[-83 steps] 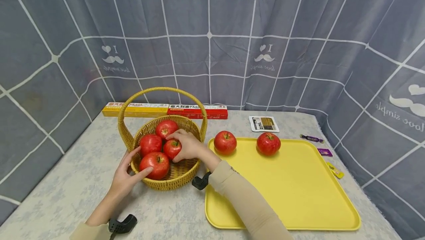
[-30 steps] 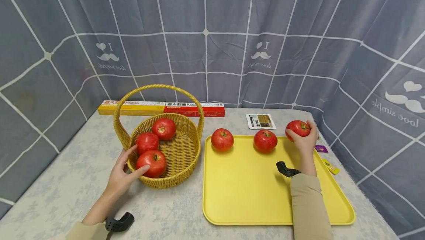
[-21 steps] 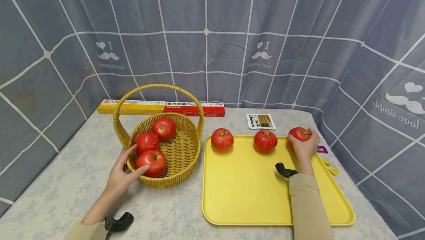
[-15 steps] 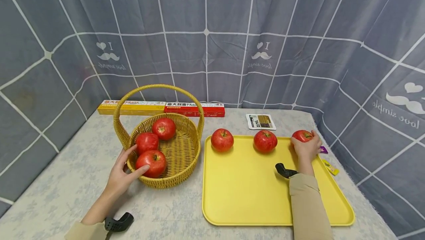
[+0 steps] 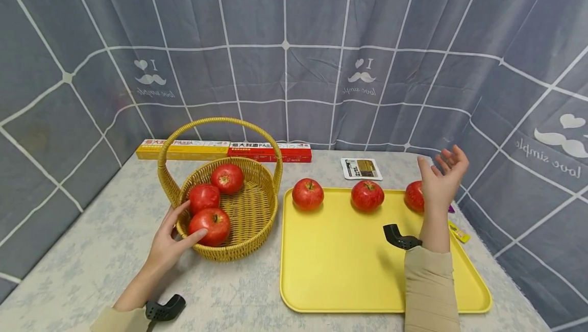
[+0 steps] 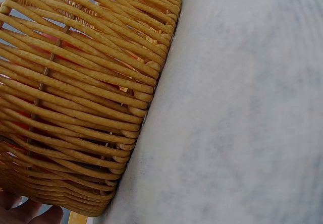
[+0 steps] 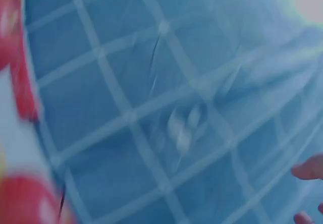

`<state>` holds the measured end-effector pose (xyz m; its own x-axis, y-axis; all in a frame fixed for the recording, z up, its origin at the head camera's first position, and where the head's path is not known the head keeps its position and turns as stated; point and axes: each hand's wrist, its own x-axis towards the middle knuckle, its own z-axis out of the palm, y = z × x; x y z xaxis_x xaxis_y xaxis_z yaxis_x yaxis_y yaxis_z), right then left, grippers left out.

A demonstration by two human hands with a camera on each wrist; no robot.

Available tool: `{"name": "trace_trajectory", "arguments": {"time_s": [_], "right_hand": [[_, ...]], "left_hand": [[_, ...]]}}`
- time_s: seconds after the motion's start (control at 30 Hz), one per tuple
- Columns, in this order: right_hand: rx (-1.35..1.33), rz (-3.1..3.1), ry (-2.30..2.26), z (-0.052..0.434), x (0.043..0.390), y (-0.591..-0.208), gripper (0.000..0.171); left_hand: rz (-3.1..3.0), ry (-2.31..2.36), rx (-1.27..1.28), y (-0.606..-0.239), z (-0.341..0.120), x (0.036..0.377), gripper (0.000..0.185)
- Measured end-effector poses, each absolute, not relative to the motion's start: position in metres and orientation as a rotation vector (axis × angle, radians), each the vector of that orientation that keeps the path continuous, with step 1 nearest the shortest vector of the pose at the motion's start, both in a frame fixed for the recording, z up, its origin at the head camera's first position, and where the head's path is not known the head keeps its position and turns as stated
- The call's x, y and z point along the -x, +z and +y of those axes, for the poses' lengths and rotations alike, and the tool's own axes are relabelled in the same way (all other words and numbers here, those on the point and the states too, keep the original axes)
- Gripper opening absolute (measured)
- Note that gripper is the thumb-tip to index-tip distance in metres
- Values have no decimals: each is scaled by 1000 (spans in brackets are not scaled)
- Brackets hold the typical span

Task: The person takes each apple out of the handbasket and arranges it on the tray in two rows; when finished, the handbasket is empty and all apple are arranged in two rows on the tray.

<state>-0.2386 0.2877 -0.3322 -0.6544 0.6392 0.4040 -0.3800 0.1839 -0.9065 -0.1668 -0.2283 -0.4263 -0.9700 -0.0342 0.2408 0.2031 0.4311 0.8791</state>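
Note:
My left hand (image 5: 166, 245) holds the near left side of a yellow wicker basket (image 5: 250, 214), thumb and fingers reaching over its rim. Inside lie three red apples: one at the back (image 5: 227, 178), one at the left (image 5: 203, 198), one at the front (image 5: 210, 226) beside my thumb. The left wrist view shows the woven wall (image 6: 75, 93) up close and fingertips (image 6: 48, 216) below it. Raised above the yellow tray (image 5: 340, 271), my right hand (image 5: 442, 179) has spread fingers and holds nothing. It partly covers an apple (image 5: 414, 197) at the tray's far right corner.
Two more apples, one left (image 5: 308, 194) and one central (image 5: 367, 196), sit along the tray's far edge. Pasta boxes, yellow (image 5: 184, 152) and red (image 5: 271, 154), lie behind the basket. A flat packet (image 5: 361, 169) lies behind the tray; small wrapped candies (image 5: 459, 232) lie to its right.
My right hand took an apple from the basket, carried it right to the tray's far corner, let go and lifted away. My left hand stays at the basket.

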Motion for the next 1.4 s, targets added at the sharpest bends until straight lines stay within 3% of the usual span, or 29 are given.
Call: {"name": "trace_trajectory", "arguments": {"time_s": [0.17,0.33,0.77,1.4], "right_hand": [[-96,-1452,1854,242,219,-302,54],[-439,-1492,1988,195,210,-301,50],[-1038,-2079,2107,64,211,-374,67],[-1271,-2934,1730,-32,249,-388,64]], "left_hand": [[-2455,-1573,153,-427,-229,167,74],[-2462,-1565,156,-427,-229,168,75],[-2487,-1546,126,-427,-230,167,75],[-2454,-1550,161,-429,-228,167,74]]}}
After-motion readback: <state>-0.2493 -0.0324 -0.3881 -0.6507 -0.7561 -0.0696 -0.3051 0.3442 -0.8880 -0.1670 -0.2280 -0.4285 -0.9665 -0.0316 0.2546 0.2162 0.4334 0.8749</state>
